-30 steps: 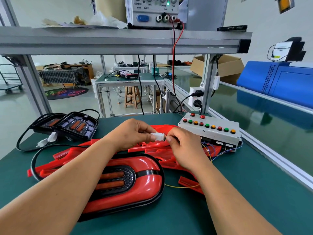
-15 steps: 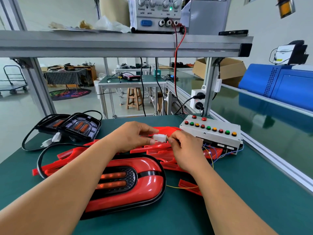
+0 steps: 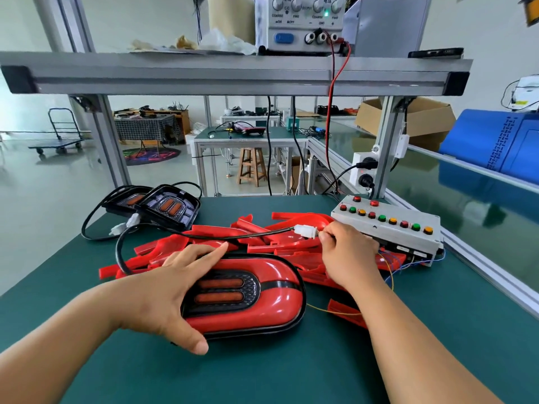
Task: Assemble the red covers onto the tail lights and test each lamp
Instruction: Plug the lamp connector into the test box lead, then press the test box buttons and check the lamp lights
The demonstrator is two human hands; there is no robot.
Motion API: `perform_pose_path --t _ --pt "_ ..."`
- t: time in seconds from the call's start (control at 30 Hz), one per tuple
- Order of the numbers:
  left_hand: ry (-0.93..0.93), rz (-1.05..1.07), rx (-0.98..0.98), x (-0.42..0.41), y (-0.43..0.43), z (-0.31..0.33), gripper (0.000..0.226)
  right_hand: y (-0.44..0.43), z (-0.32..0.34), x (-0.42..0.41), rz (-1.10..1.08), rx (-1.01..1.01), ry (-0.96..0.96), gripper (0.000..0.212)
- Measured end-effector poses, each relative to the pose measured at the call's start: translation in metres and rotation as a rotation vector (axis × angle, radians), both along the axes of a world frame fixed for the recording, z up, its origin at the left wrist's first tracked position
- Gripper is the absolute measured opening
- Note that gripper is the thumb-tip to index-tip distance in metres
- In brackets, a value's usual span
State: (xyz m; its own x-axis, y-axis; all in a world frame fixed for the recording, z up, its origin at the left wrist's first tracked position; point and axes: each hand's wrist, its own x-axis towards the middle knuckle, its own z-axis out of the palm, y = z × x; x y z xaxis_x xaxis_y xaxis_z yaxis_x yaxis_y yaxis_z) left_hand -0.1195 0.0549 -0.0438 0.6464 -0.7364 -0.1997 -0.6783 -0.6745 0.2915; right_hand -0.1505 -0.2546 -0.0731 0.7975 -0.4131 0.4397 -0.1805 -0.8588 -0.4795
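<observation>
The green work table (image 3: 262,371) carries all parts beneath an aluminium frame shelf (image 3: 233,74), on which a bench power supply (image 3: 303,24) stands with red and black leads dropping toward the table. A pile of loose red covers (image 3: 262,237) lies across the table centre, partly hidden by both forearms. In front of the pile rests the assembled tail light (image 3: 262,298), red cover fitted, its two oblong lamps facing up. At the rear left, two uncovered tail lights (image 3: 169,208) sit overlapping, their black cables looped beside them. At the rear right stands the grey test box (image 3: 388,225) with rows of red, green and amber buttons. The left hand (image 3: 172,290) lies over the left end of the assembled tail light, fingers spread, thumb under the near edge. The right hand (image 3: 347,252) pinches the wires just behind the white connector (image 3: 304,231), which ends the black cable (image 3: 122,252); the mating half appears joined, though this cannot be confirmed.
</observation>
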Motion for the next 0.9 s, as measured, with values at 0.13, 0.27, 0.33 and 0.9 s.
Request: perform_pose_path --t 0.13,0.27,0.33,0.9 --pt "-0.041 0.024 -0.096 0.005 -0.012 -0.001 0.136 -0.001 -0.001 -0.001 0.0 -0.014 0.0 0.02" --pt "0.007 0.037 -0.185 0.012 -0.025 -0.002 0.13 -0.004 -0.003 0.0 0.002 -0.045 0.02 0.018" --pt "0.021 0.037 -0.221 0.012 -0.027 -0.009 0.132 -0.006 -0.005 0.0 0.015 -0.074 0.058 0.015" --pt "-0.015 0.057 -0.524 0.015 -0.034 -0.043 0.134 -0.022 0.008 0.03 -0.017 -0.267 0.471 0.061"
